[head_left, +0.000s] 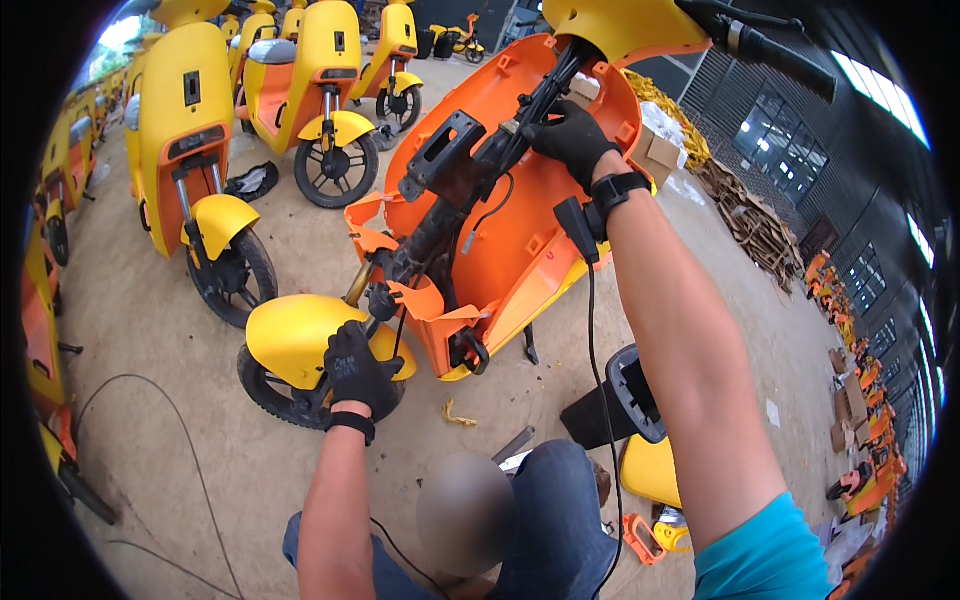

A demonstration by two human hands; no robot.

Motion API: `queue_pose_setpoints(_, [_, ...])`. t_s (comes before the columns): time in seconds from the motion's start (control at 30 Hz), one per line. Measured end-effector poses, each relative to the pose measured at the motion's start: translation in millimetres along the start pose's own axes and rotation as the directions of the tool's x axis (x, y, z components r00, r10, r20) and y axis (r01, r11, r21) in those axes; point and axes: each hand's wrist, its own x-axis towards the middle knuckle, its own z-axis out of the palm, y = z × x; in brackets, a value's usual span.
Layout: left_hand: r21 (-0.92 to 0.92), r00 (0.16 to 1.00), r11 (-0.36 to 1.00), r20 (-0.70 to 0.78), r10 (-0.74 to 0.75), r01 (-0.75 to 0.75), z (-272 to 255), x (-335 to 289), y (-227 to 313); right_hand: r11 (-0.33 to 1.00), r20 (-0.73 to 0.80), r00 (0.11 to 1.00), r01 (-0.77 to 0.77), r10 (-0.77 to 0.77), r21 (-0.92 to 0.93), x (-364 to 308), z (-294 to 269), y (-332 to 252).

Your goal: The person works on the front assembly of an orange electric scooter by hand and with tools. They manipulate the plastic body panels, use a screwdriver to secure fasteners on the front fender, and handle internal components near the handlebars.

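Observation:
A yellow scooter with its front opened up stands before me, its orange inner shell (520, 240) bared. My right hand (572, 145), in a black glove, is closed on the black wiring (515, 140) that runs along the steering column below the handlebar (770, 55). A loose cable end (470, 240) hangs beneath it. Low on the left, my gloved left hand (360, 370) is at the yellow front fender (295, 335), beside the fork. Its fingers are curled, and what they hold is hidden. A black metal bracket (440, 155) sits on the frame.
Yellow scooters (185, 120) stand in rows at the left and back. By my knees (560, 500) are a black bin-like part (590, 415), a yellow panel (650, 470) and a small orange part (643, 538). Cardboard (750, 225) is piled at the right. A cable (180, 415) trails over the floor.

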Motion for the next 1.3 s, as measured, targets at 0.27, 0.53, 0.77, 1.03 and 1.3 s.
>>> queue_pose_setpoints(0.27, [0.009,0.998,0.999,0.023,-0.05,0.05,3.0,5.4,3.2,0.91,0.13,0.98,-0.19,0.152,0.369,-11.6,-2.4,-14.8])
queue_pose_setpoints(0.53, [0.007,0.996,1.0,-0.091,0.012,-0.011,5.1,-0.8,3.4,0.969,0.199,0.979,-0.005,-0.046,0.248,-22.3,-3.9,-11.5])
queue_pose_setpoints(0.77, [0.042,0.993,0.999,-0.115,-0.006,0.011,12.7,4.4,-5.7,0.997,0.308,0.949,0.049,-0.067,0.065,-21.1,2.5,-15.1])
queue_pose_setpoints(1.03, [0.056,0.992,0.998,-0.123,-0.017,0.024,15.2,4.8,-7.0,0.99,0.295,0.945,0.138,-0.142,0.035,4.4,-1.2,25.7])
queue_pose_setpoints(1.3, [0.081,0.991,0.995,-0.123,0.061,-0.051,7.5,4.3,-20.4,-0.296,0.735,0.096,0.875,-0.672,-0.384,-3.6,-7.7,-26.5])
